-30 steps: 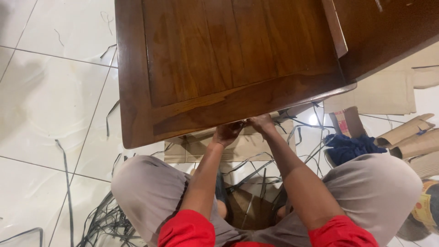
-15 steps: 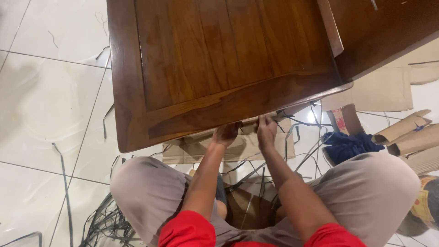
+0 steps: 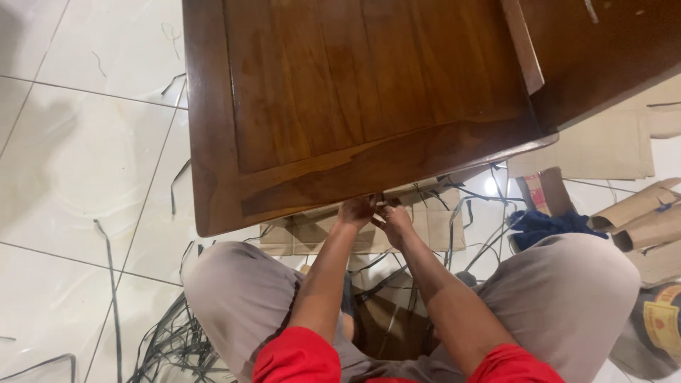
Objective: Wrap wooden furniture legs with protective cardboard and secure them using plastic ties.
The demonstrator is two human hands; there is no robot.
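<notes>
I see my left hand (image 3: 355, 211) and right hand (image 3: 394, 220) close together, touching each other, just under the near edge of the wooden panel (image 3: 369, 99). The panel lies above and beyond both hands and hides the fingertips, so I cannot tell what they grip. Flat cardboard (image 3: 433, 223) and black straps (image 3: 170, 340) lie below on the tiled floor (image 3: 71, 163).

Your left hand (image 3: 357, 211) and right hand (image 3: 394, 218) meet under the wooden panel's (image 3: 369, 99) near edge. Flattened cardboard (image 3: 312, 230) lies beneath them; straps (image 3: 170, 340) lie by your left knee.
</notes>
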